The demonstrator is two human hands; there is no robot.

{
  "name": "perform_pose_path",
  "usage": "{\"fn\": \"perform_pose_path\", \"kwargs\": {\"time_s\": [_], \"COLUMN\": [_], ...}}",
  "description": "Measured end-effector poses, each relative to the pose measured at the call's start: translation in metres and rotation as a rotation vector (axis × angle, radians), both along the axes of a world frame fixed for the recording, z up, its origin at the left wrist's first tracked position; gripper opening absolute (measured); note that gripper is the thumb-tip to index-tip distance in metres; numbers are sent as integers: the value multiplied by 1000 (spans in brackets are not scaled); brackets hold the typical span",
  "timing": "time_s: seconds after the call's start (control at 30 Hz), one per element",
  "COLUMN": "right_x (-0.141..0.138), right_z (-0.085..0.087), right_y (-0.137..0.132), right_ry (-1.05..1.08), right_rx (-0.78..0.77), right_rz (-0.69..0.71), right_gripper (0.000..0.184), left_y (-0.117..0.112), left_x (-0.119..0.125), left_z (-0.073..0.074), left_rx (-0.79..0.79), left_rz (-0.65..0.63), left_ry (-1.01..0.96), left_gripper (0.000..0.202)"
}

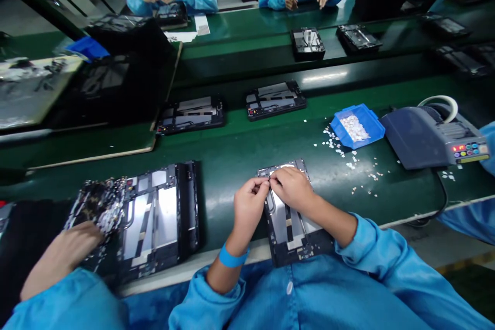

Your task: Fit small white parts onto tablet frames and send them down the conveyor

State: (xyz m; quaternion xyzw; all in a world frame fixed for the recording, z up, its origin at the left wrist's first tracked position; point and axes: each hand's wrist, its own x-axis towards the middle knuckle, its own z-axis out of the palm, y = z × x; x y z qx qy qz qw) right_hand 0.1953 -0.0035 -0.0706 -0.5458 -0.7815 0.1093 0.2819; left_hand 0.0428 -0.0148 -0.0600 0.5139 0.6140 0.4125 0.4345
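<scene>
A black tablet frame (pixel 290 232) with silver inner plates lies at the near edge of the green belt, right in front of me. Both my hands are over its upper left corner. My left hand (pixel 249 206), with a blue band on the wrist, is closed in a pinch. My right hand (pixel 294 188) pinches too, and the fingertips of both meet at one spot. What they pinch is too small to make out. My right forearm hides part of the frame.
A blue bin (pixel 371 116) of small white pieces stands to the right, with loose pieces scattered around it. Beside it is a grey tape dispenser (pixel 421 139). A co-worker's hand (pixel 64 252) rests on another frame (pixel 154 216) at left. More frames (pixel 275 99) lie further back, near seated workers.
</scene>
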Motion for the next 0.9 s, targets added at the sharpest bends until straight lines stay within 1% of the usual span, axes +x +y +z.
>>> {"fn": "perform_pose_path", "kwargs": {"time_s": [0.2,0.43,0.5,0.57,0.63,0.67,0.73,0.77,0.8,0.83,0.87,0.9], "right_x": [-3,-11,-3,23,70,98,152,172,184,186,178,162], "right_z": [-2,1,5,12,21,26,36,39,42,43,43,40], "right_y": [4,11,12,16,25,31,44,49,51,51,48,42], "right_ry": [12,150,184,210,196,160,-6,-95,-167,-214,-228,-216], "right_rx": [3,-77,-59,-28,-4,0,-21,-57,-68,-64,-46,-21], "right_rz": [-14,-1,-8,-51,-179,-279,-521,-615,-665,-659,-593,-482], "right_gripper": [16,19,19,17,13,12,11,14,16,16,15,12], "left_y": [-1,3,5,8,10,11,13,14,15,16,17,17], "left_x": [-3,-8,-10,-12,-14,-15,-15,-15,-15,-14,-13,-13], "left_z": [3,-1,-4,-7,-10,-11,-14,-15,-16,-17,-18,-19], "left_rx": [0,-36,-57,-68,-59,-54,-56,-62,-71,-77,-82,-84], "left_rz": [-23,-57,-51,-26,-2,4,9,11,11,11,12,15], "left_ry": [47,-18,-42,-58,-70,-81,-118,-139,-158,-171,-177,-176], "left_gripper": [20,21,22,23,23,22,20,19,19,19,18,18]}}
